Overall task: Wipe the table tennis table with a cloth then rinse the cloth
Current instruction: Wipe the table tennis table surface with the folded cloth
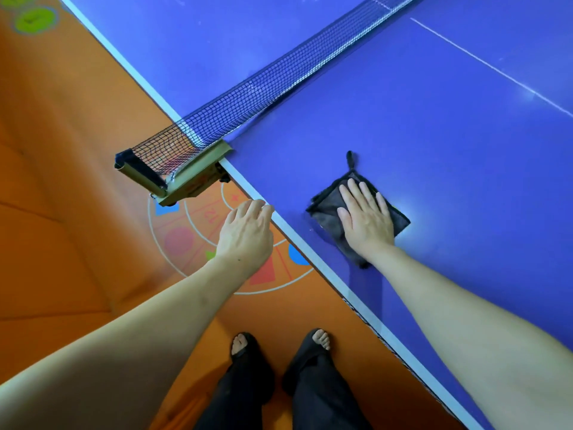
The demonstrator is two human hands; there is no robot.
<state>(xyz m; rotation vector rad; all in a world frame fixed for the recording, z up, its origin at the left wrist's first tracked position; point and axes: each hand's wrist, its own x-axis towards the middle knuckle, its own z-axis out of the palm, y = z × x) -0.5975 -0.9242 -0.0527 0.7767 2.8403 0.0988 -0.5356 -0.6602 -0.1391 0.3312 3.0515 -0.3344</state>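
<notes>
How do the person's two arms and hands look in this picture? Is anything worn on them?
Both forearms are bare up to the frame's edge: no sleeves show. The left hand and the right hand wear no gloves, and no rings, watch or bracelet are visible. The nails look short and unpainted. No markings or bandages can be seen on either arm.

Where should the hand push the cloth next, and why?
Probably slide it away from the edge, toward the net. The right hand presses flat on the grey cloth near the table's white border, and much blue surface lies beyond.
</notes>
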